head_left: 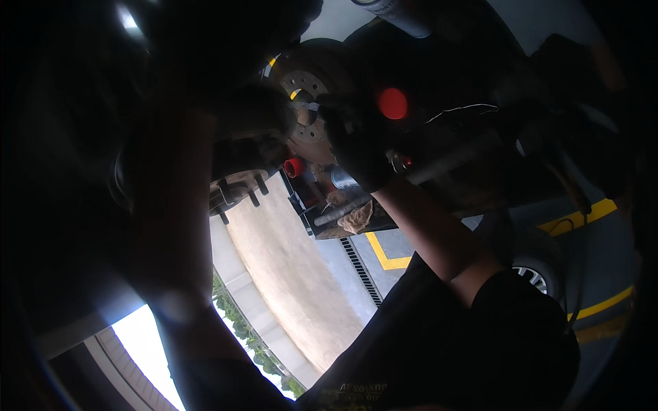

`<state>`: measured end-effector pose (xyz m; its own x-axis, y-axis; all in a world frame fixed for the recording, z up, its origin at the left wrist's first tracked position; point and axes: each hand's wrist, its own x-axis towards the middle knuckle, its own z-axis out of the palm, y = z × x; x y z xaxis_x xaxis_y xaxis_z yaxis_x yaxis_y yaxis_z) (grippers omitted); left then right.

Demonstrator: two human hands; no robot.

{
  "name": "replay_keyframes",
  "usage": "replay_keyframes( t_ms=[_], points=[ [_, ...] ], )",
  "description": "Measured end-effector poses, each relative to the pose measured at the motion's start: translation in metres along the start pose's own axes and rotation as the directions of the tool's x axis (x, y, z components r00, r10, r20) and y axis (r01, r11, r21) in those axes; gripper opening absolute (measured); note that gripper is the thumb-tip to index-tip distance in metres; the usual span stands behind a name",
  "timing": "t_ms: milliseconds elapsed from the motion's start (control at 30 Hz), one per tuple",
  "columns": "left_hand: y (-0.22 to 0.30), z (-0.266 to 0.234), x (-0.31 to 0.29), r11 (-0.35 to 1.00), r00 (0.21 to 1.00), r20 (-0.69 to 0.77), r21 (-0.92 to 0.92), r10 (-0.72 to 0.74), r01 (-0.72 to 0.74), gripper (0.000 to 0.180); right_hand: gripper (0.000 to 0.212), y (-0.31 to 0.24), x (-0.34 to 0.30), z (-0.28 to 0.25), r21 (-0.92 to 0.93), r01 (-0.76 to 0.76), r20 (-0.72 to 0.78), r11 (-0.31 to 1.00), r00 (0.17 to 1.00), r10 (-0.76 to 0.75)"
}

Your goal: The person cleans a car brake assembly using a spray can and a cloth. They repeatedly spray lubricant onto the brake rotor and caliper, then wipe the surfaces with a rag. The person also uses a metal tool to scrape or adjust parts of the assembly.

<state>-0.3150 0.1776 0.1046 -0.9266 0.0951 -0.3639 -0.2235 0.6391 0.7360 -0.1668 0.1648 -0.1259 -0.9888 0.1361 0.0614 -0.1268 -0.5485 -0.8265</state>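
My right hand [358, 144], in a black glove, reaches from the lower right to a brake disc [312, 79] with a ring of small holes and an open centre. Its fingers seem closed around a small pale, flat piece [306, 105] in front of the disc's centre; what that piece is I cannot make out. My left forearm [175, 198] rises on the left into deep shadow beside a wheel hub. The left hand is lost in the dark there, so its fingers do not show. Several studs [253, 198] stick out of the hub.
A can with a red cap [294, 167], a blue-grey can [344, 179] and a crumpled brown rag [356, 218] lie below the disc. Further right is a round red thing [393, 103]. Another spray can [394, 15] stands at the top. A car wheel [531, 277] shows at lower right.
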Motion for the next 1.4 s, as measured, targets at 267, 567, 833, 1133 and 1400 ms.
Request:
replay_keyframes(
  t_ms=[267, 567, 833, 1133, 1400],
  points=[
    [-0.019, 0.006, 0.023, 0.389, 0.584, 0.269, 0.530, 0.766, -0.754, 0.035, 0.028, 0.010, 0.000, 0.010, -0.018, -0.012, 0.030, 1.000, 0.999, 0.012],
    [0.014, 0.008, -0.006, 0.974, 0.983, -0.168, 0.202, -0.073, 0.107, 0.031, 0.028, 0.007, -0.002, 0.017, 0.119, -0.184, 0.030, 0.976, 0.983, 0.182],
    [0.010, 0.008, 0.005, 0.994, 0.999, -0.007, 0.096, 0.046, -0.046, 0.029, 0.025, 0.003, 0.001, 0.024, 0.104, -0.113, -0.017, 0.988, 0.993, 0.115],
    [-0.014, -0.015, 0.020, 0.790, 0.771, 0.378, 0.144, 0.512, -0.595, 0.023, 0.026, 0.001, 0.000, 0.033, 0.009, -0.142, 0.028, 0.990, 0.990, 0.142],
    [-0.018, -0.012, 0.003, 0.742, 0.893, 0.225, 0.497, 0.389, -0.449, 0.039, 0.024, 0.004, -0.002, 0.036, -0.030, 0.002, 0.065, 1.000, 0.998, -0.001]
  ],
)
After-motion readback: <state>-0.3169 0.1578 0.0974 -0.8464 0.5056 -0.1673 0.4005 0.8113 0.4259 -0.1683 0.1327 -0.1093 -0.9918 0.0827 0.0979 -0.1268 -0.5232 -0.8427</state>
